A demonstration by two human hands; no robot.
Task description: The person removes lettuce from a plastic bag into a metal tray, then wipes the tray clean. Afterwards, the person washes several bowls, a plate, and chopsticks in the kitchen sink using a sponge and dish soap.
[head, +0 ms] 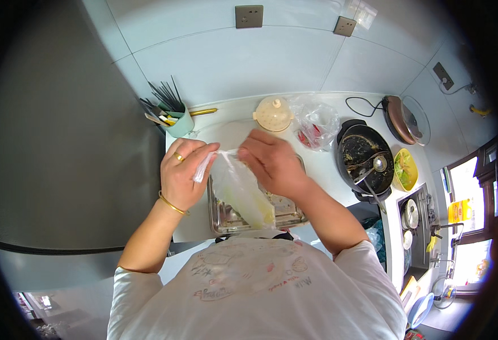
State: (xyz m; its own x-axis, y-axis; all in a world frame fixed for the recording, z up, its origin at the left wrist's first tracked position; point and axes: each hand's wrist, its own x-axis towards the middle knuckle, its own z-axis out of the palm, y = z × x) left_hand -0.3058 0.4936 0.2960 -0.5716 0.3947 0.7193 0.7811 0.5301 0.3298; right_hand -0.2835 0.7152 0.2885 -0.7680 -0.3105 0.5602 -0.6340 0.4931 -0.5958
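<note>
A white translucent plastic bag [242, 191] with something pale yellow-green inside hangs between my hands, its top twisted narrow. My left hand [185, 168] grips the gathered neck between thumb and fingers, with a white end sticking out below the thumb. On the other side, my right hand [272, 161], slightly blurred, pinches the opposite end of the twisted plastic. Below the bag lies a rectangular stainless steel tray [221, 227] with food scraps and moisture on its bottom. The bag hides much of the tray's middle.
Behind stand a green utensil holder [182, 123], a cream lidded pot [273, 114] and a clear plastic bag [319, 121] with red items. Rightward are a black electric pan [355, 146] holding a ladle [379, 163], a yellow bowl [412, 180] of leafy greens and a sink [416, 255]. A refrigerator [74, 148] borders the left.
</note>
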